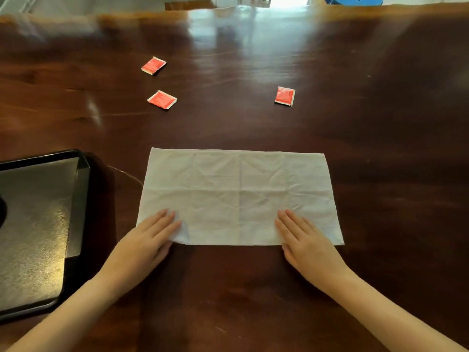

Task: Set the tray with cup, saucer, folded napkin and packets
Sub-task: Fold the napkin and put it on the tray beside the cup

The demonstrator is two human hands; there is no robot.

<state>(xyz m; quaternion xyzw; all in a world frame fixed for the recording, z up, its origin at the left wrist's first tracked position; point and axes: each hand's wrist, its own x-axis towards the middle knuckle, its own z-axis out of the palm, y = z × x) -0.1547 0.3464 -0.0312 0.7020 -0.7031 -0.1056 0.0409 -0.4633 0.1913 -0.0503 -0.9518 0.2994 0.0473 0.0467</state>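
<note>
A white napkin (238, 189) lies flat on the dark wooden table (380, 174) as a wide creased rectangle. My left hand (147, 237) rests flat on its near left corner with straight fingers. My right hand (304, 240) lies flat on the near edge toward the right, fingers straight too. A black tray (81, 199) sits at the left edge of view, its shiny floor bare except for a dark object cut off at the frame's left border. Three red packets lie farther back: one (153, 65) at far left, one (162, 99) below it, one (285, 96) to the right.
The table's far edge runs along the top of the view, with a blue object (355, 0) beyond it. Glare from a bright window falls on the far middle of the tabletop.
</note>
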